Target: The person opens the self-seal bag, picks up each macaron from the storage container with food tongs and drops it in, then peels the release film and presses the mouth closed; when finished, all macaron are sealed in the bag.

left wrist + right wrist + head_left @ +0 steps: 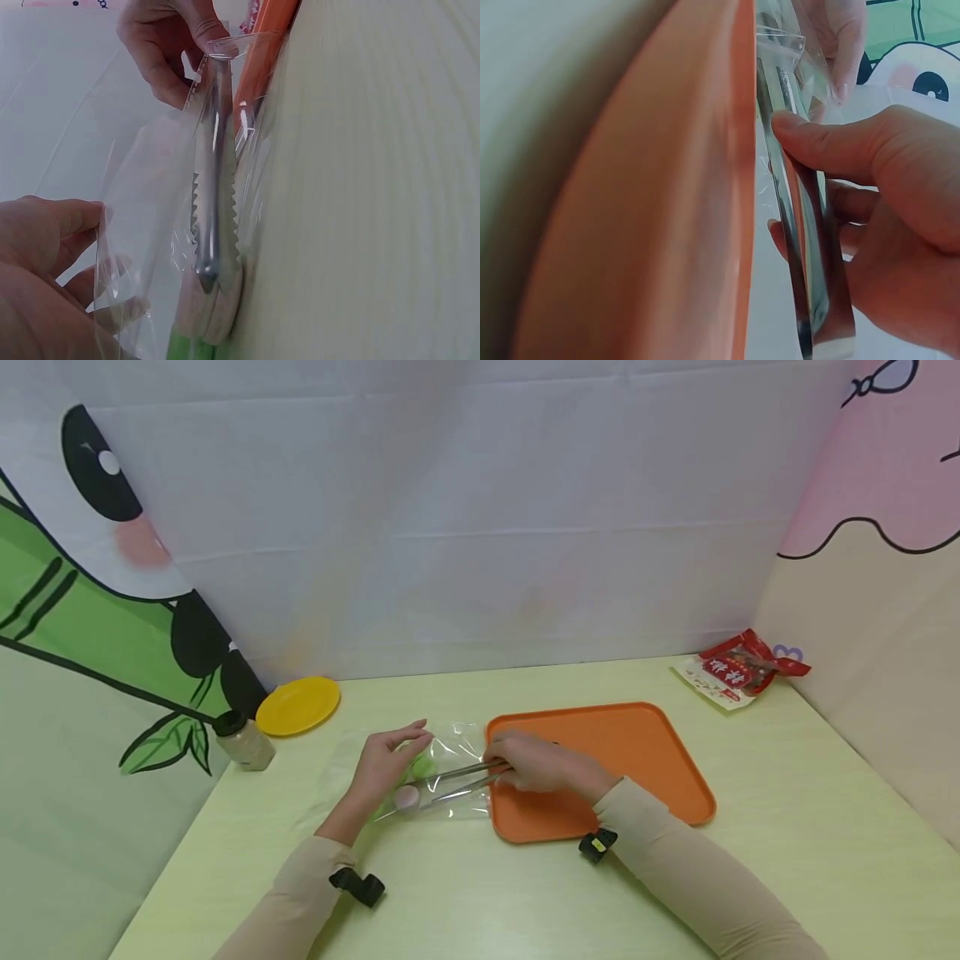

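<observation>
Metal food tongs (457, 774) with serrated edges (214, 187) reach into a clear plastic bag (459, 745). My right hand (534, 762) grips them near the orange tray's left edge, thumb on one arm and fingers on the other side. Beneath the tong tips are a pale pink round piece (407, 797) and a green piece (423, 766); their kind is unclear through the film. At the bag's left part, my left hand (384, 766) holds the raised film, some fingers showing behind it in the left wrist view. The tongs' far tips are partly hidden.
The orange tray (600, 727) lies right of the bag. A yellow plate (298, 706) and a dark-lidded jar (246, 742) stand at the back left. A red and white snack packet (738, 668) lies at the back right, before the cloth backdrop (525, 568).
</observation>
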Motion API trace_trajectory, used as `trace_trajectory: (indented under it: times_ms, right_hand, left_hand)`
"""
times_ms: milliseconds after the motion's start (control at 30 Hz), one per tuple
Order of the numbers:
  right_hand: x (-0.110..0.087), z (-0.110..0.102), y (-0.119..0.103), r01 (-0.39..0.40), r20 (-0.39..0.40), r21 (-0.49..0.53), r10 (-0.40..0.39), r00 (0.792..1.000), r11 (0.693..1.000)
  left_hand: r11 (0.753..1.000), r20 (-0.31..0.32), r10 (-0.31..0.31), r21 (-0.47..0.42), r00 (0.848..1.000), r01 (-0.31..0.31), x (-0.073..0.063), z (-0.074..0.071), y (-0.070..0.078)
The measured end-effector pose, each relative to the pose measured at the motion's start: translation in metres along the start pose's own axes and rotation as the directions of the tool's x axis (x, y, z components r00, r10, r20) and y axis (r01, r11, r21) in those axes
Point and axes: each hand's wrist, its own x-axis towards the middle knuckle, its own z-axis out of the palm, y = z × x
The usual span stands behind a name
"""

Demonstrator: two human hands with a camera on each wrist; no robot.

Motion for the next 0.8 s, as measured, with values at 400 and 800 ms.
trace_trajectory:
  times_ms: [400,800]
  right_hand:
    - [-0.035,-0.021,0.034,-0.02,-0.021,0.05,0.021,1.0,0.999]
    - [-0.105,-0.066,0.061,-0.106,-0.094,-0.017,0.104,0.99,0.994]
  left_hand:
    - [1.0,0.007,-0.01,-0.019,1.0,0.01,-0.001,-0.001,0.002]
    - [1.0,0.003,-0.028,0.008,1.0,0.028,-0.001,-0.001,0.002]
